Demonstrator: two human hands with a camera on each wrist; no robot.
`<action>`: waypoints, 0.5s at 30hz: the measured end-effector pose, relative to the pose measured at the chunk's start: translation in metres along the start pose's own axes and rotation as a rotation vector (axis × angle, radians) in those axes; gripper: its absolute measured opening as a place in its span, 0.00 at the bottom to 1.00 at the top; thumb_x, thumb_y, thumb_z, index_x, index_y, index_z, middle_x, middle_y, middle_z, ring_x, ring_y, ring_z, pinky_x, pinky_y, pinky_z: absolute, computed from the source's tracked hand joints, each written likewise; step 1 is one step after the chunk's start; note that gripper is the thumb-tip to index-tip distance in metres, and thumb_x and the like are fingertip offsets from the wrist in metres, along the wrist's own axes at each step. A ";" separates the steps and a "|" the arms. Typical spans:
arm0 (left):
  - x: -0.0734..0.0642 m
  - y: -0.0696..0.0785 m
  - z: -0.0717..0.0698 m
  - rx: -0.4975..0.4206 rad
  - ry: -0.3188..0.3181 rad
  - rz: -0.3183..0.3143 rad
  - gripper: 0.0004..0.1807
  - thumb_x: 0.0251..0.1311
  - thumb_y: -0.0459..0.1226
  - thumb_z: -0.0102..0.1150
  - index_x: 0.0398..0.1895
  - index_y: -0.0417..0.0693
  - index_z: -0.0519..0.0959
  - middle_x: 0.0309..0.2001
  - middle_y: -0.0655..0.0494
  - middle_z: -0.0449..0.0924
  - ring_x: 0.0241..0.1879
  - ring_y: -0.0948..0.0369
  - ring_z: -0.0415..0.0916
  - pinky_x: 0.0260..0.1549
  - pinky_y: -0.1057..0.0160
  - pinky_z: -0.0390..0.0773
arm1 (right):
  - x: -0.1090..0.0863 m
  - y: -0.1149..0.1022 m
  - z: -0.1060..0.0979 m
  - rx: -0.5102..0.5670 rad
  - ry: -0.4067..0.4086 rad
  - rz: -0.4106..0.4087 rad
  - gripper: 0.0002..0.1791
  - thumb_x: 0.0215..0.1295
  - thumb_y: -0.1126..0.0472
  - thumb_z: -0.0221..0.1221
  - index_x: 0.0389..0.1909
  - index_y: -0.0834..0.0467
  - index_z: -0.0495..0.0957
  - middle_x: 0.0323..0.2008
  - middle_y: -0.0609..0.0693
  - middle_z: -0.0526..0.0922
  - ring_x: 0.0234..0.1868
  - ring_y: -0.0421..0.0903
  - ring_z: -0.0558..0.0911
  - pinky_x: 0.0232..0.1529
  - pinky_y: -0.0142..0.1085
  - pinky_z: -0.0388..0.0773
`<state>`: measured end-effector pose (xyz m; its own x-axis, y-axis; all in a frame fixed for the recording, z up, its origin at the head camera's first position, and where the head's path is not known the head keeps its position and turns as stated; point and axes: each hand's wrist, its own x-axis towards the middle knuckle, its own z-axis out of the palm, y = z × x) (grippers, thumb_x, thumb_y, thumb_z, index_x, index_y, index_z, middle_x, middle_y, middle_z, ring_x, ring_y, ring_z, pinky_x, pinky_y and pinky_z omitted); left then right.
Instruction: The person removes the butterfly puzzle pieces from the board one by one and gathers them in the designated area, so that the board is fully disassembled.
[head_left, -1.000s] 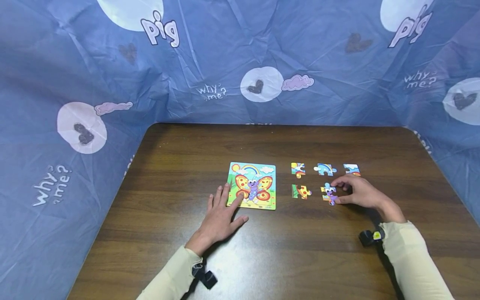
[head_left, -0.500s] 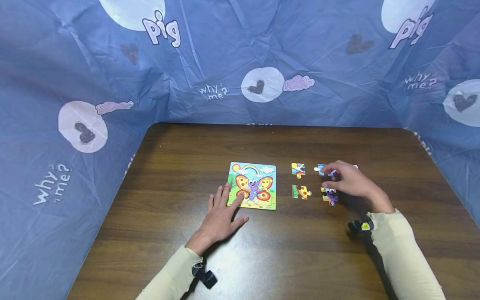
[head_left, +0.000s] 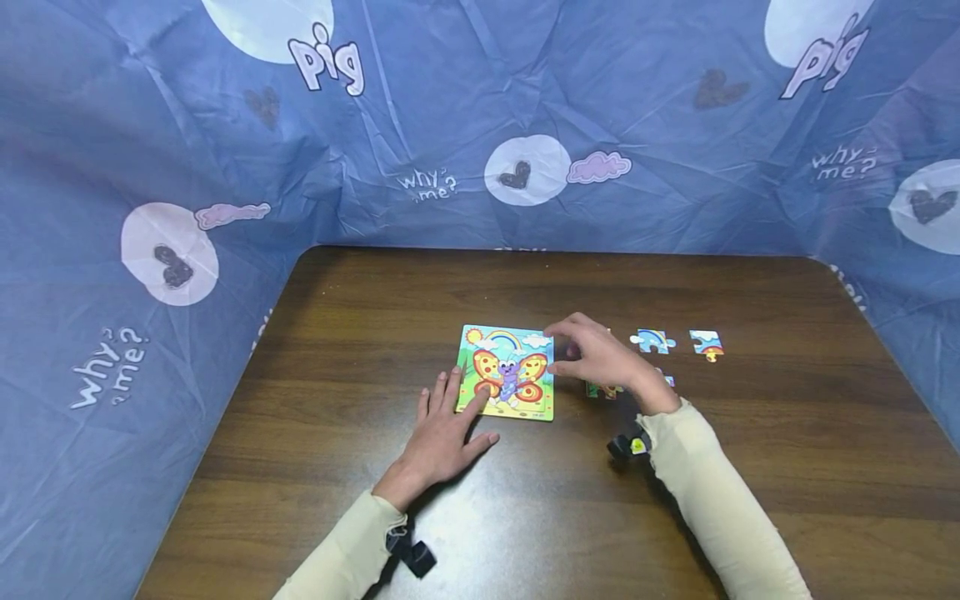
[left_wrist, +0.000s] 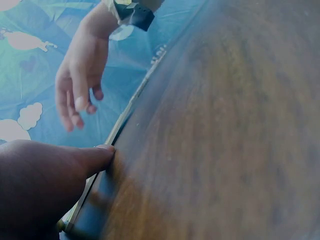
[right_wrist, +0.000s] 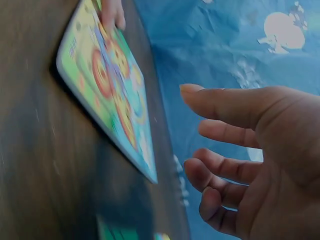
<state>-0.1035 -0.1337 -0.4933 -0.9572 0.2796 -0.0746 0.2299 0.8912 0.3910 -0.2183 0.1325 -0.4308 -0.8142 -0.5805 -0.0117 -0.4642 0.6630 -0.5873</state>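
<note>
A square butterfly puzzle board (head_left: 517, 367) lies flat on the wooden table. My left hand (head_left: 438, 446) rests with straight, spread fingers on the board's lower left corner; in the left wrist view its thumb (left_wrist: 100, 157) points along the tabletop. Beside the board's right edge hovers my right hand (head_left: 600, 358). In the right wrist view that hand (right_wrist: 280, 150) shows a wide gap between thumb and loosely bent fingers, with nothing held. To its right lie a rainbow jigsaw piece (head_left: 655, 342) and a cloud jigsaw piece (head_left: 707, 345). Other pieces are partly hidden under the right hand and wrist.
The brown wooden table (head_left: 360, 333) has rounded far corners. Blue printed cloth (head_left: 420, 108) hangs behind it and at both sides. Each wrist wears a small black camera, such as the right wrist camera (head_left: 624, 447).
My right hand has moved left from the jigsaw pieces to the board's right edge, uncovering the cloud piece and covering the nearer ones. My left hand has stayed in place.
</note>
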 end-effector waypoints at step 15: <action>0.001 0.000 0.001 -0.003 -0.002 0.004 0.38 0.67 0.59 0.52 0.77 0.59 0.61 0.81 0.36 0.40 0.80 0.37 0.39 0.75 0.31 0.43 | 0.015 -0.016 0.052 -0.055 -0.018 0.054 0.42 0.52 0.50 0.75 0.66 0.62 0.72 0.58 0.62 0.74 0.53 0.54 0.78 0.55 0.51 0.78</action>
<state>-0.1039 -0.1330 -0.4939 -0.9559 0.2839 -0.0746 0.2334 0.8891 0.3936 -0.2053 0.0889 -0.4639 -0.8322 -0.5516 -0.0571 -0.4388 0.7179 -0.5404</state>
